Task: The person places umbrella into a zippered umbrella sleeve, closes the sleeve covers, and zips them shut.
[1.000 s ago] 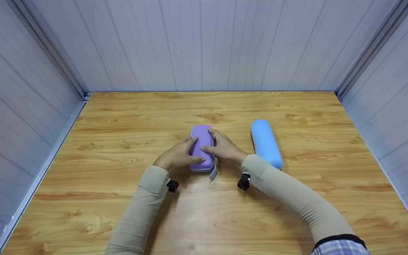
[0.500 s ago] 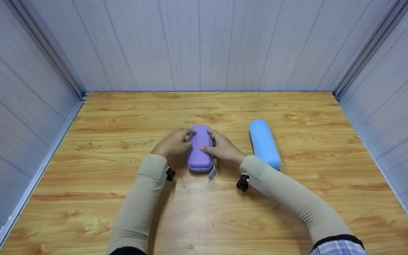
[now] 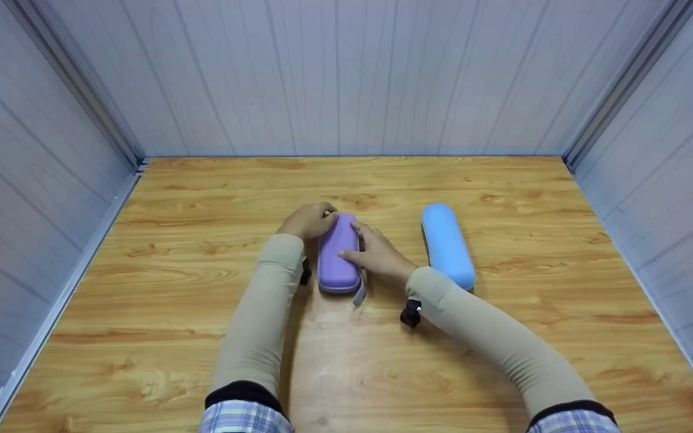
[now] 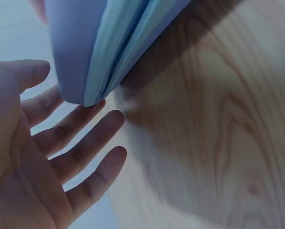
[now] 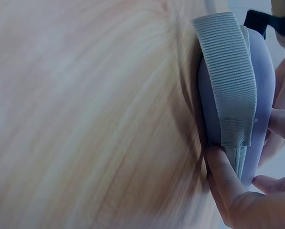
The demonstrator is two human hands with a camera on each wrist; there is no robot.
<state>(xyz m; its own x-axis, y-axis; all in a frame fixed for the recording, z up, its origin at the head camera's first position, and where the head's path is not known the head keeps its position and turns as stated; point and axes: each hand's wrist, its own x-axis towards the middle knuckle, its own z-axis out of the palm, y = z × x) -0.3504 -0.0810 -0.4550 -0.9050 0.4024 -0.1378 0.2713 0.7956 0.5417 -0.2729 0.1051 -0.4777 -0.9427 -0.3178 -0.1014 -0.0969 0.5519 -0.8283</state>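
A purple zip-up hard case [image 3: 338, 255] lies on the wooden table, its long side running away from me. My right hand [image 3: 379, 252] grips its right side, thumb on the top, fingers along the edge; the right wrist view shows them beside the zip and the grey strap [image 5: 230, 78]. At the far left corner of the case is my left hand [image 3: 310, 220]. The left wrist view shows its fingers [image 4: 87, 152] spread and loosely bent around the case's end, the thumb apart from it. Whether those fingertips touch the case is hard to tell.
A blue case [image 3: 449, 246] of similar shape lies to the right, partly behind my right forearm. White panel walls [image 3: 334, 78] rise at the back and both sides of the wooden table [image 3: 172, 288].
My left hand has slid from the near left side of the purple case up to its far left corner. My right hand keeps its grip, and both cases stay in place.
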